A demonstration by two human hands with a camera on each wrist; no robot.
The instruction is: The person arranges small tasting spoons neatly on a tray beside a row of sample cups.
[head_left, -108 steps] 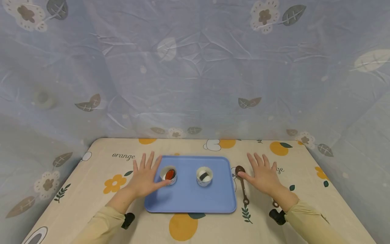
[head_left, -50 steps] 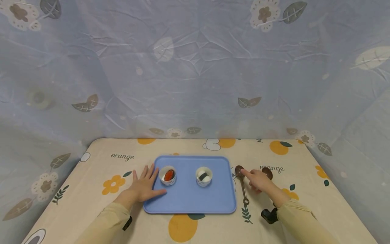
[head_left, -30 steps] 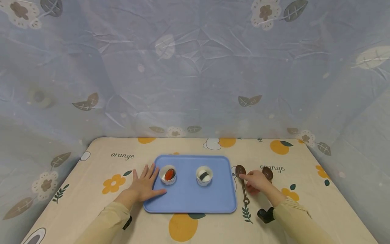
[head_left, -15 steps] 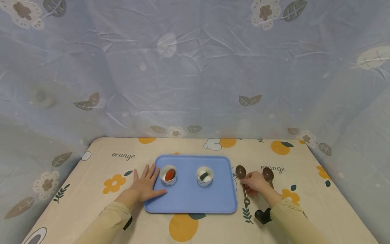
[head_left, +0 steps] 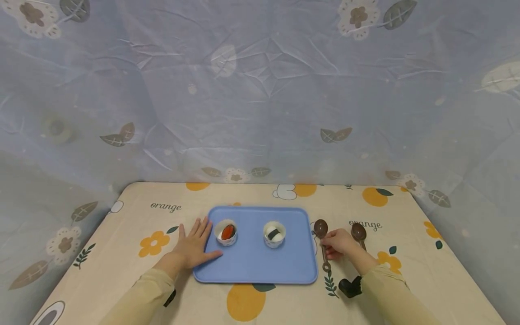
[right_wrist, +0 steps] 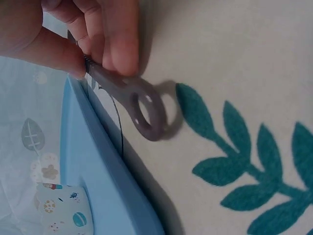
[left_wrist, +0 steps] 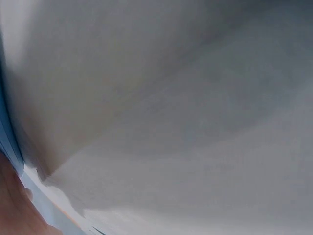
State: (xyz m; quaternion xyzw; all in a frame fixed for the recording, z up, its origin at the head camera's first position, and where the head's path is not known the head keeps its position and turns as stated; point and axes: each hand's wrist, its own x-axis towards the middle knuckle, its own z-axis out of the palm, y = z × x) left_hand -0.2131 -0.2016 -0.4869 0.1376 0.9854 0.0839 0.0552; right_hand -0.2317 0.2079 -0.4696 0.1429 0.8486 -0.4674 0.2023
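Right hand [head_left: 340, 243] pinching brown spoon [head_left: 321, 229], at the blue tray's [head_left: 252, 266] 3 o'clock.
Head: fingers cover part of the handle; second spoon [head_left: 359, 231], at that hand's 2 o'clock, runs out of sight behind the wrist. Left hand [head_left: 191, 249] rests relaxed, fingers spread, over the tray's 9 o'clock rim. Left wrist: pale surface [left_wrist: 195, 122], blurred; hand cut off at 8 o'clock, pose unreadable. Right wrist: spoon's bowl hidden; cup [right_wrist: 63, 210] cut off between 7 and 8. Since the earliest frame, right hand has gone from spread to pinching.
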